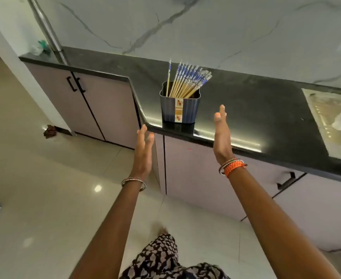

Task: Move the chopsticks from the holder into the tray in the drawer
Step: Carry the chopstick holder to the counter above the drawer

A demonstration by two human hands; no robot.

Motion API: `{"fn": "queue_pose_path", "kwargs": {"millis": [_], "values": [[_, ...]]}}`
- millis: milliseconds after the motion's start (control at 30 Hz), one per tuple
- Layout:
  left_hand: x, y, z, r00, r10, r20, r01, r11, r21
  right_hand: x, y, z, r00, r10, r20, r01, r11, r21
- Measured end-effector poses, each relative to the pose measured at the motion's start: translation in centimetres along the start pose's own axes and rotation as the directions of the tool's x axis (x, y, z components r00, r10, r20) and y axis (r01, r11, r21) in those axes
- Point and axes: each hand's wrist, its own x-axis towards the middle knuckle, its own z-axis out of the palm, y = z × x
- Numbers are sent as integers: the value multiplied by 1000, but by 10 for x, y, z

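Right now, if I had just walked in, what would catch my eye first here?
Probably the chopsticks, a fan of pale sticks with blue patterned tops leaning in the dark blue holder near the front edge of the black countertop. Next, the two open hands raised before it, the left hand below the counter edge and the right hand over it, neither touching anything. At far right, a metal sink holds pale items.

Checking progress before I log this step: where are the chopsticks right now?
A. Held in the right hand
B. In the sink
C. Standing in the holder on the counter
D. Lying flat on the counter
C: the chopsticks stand bunched in the blue holder on the black counter, while the left hand and right hand are open and hold nothing.
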Motion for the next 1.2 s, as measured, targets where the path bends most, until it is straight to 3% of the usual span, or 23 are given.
{"fn": "queue_pose_path", "kwargs": {"millis": [67,333,433,500,600,800,967,1133,1200], "values": [[34,-1,6,1000,-8,-10,7,994,-111,33,7,8,997,82,-12,-79,987,140],[208,-22,40,982,-179,-53,146,914,-378,170,57,47,968,247,41,-245,904,351],[249,-29,48,960,-269,77,271,825,-496,198,69,62,939,320,125,-342,833,435],[265,-34,56,948,-262,180,317,820,-476,216,75,70,927,354,120,-367,799,477],[274,-41,66,937,-269,223,346,804,-484,236,84,70,907,399,138,-410,755,512],[280,-41,74,956,-234,178,293,798,-526,251,106,69,858,456,237,-503,650,569],[286,-34,73,973,-204,112,232,825,-516,267,93,73,834,470,288,-546,636,545],[287,-7,43,987,-157,-20,126,853,-507,289,69,95,835,330,441,-538,660,524],[275,-2,27,981,-139,-136,48,852,-522,285,62,114,817,298,493,-550,657,515]]}}
